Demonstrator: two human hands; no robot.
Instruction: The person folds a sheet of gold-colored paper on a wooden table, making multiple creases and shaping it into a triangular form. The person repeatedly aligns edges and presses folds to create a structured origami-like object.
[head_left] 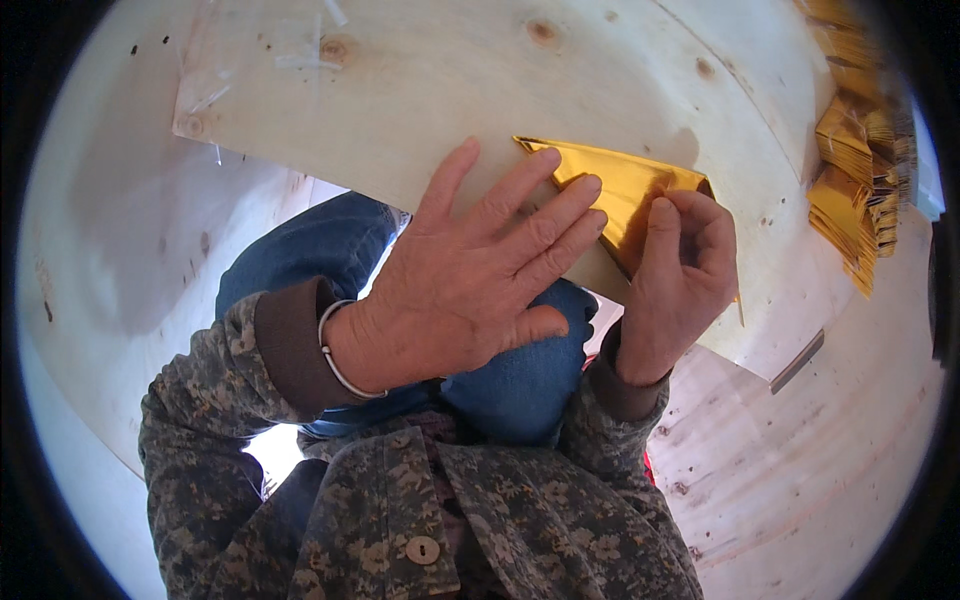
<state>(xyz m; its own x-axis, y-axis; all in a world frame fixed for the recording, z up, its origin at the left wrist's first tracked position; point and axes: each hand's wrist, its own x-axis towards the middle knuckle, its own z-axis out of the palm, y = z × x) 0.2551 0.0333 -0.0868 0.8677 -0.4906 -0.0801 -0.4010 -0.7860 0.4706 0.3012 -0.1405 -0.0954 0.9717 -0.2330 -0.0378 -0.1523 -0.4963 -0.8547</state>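
A folded sheet of shiny gold paper (pixel 620 185) lies on a pale plywood board (pixel 430 90) that rests across my lap. My left hand (pixel 470 275) lies flat with fingers spread, its fingertips pressing the paper's left part against the board. My right hand (pixel 680 275) pinches the paper's right edge between thumb and fingers. A metal bangle (pixel 335 355) circles my left wrist. Part of the paper is hidden under both hands.
A stack of several folded gold papers (pixel 850 170) sits at the right on the plywood floor (pixel 800 470). My blue-jeaned knees (pixel 320 245) are under the board. A camouflage-pattern jacket (pixel 450 520) fills the lower middle. White walls curve round at the left.
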